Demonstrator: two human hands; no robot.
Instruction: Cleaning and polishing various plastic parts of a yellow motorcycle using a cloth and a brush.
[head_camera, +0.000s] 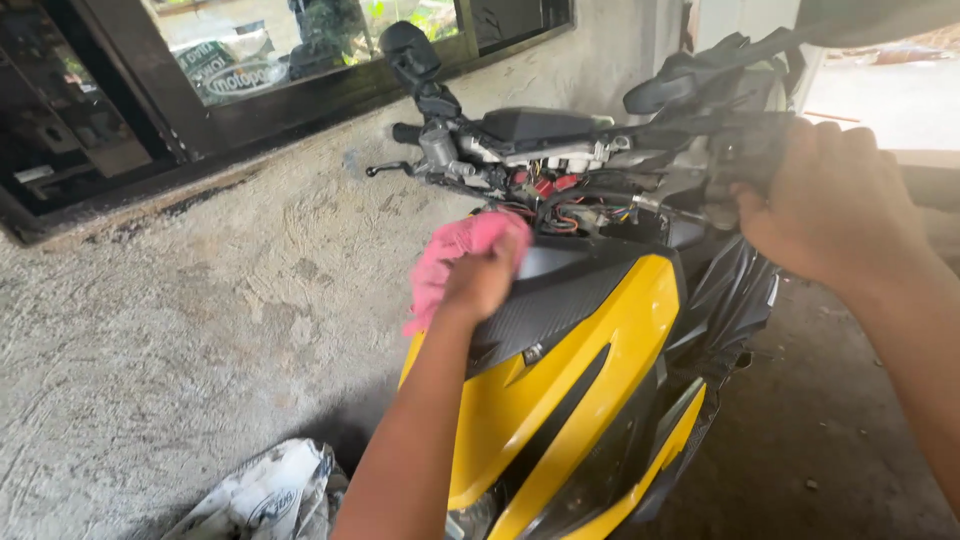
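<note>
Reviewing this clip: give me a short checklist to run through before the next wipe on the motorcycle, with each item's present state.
1. Pink cloth held in left hand: ok, fist closed on it.
2. Cloth against the black panel: ok, pressed at its upper edge.
3. Right hand steadying the handlebar: ok, wrapped round the grip.
4. Exposed wires apart from the cloth: not ok, cloth lies right beside them.
5. Yellow fairing free of dirt: cannot tell.
6. Motorcycle on its stand: cannot tell, out of view.
</note>
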